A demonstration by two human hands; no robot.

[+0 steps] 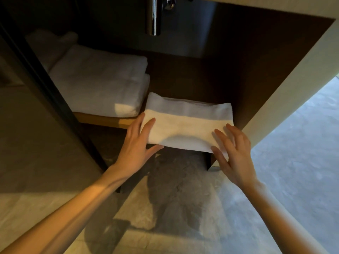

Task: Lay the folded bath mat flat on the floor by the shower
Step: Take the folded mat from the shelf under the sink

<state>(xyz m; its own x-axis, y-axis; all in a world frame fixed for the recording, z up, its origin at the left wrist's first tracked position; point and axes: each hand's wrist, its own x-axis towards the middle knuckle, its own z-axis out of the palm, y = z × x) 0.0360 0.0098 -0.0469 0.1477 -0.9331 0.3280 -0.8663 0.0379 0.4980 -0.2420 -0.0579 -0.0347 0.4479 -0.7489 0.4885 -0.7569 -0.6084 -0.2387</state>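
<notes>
A white folded bath mat [185,123] lies on the wooden shelf under the sink, its front edge sticking out past the shelf's lip. My left hand [136,145] clasps its left end, fingers on top and thumb underneath. My right hand [233,153] clasps the right front corner the same way, fingers spread over the top. Both hands touch the mat; whether it is lifted off the shelf I cannot tell.
A stack of folded white towels [99,85] sits on the wooden shelf [110,121] to the left of the mat. A chrome drain pipe [153,17] hangs above. A dark post [47,85] stands left, a pale vanity wall [286,92] right. Stone floor [275,180] spreads below.
</notes>
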